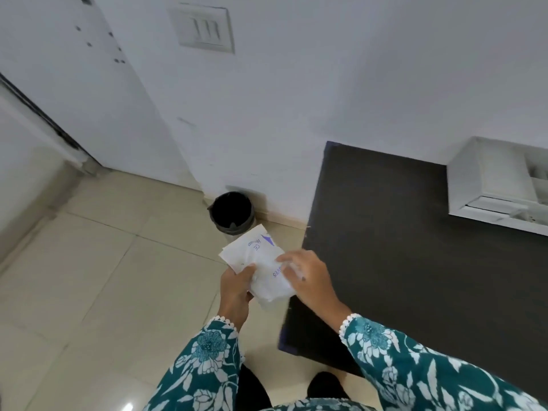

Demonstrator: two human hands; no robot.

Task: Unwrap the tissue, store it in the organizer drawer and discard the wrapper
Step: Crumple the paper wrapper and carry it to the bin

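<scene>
A white paper wrapper (257,253) with purple print is held over the floor, just left of the dark table. My left hand (237,287) grips its lower left edge. My right hand (305,274) pinches its right side, where crinkled clear or white material shows between the fingers. Whether the tissue is inside the wrapper cannot be told. A white organizer (486,179) with a drawer partly pulled out stands at the table's far right against the wall. A black bin (232,212) stands open on the floor by the wall, just beyond the wrapper.
The dark table (385,247) fills the right side, its left edge beside my right hand. Beige floor tiles (103,277) spread to the left. A white wall with a switch plate (203,28) is ahead, and a door frame (44,120) sits at far left.
</scene>
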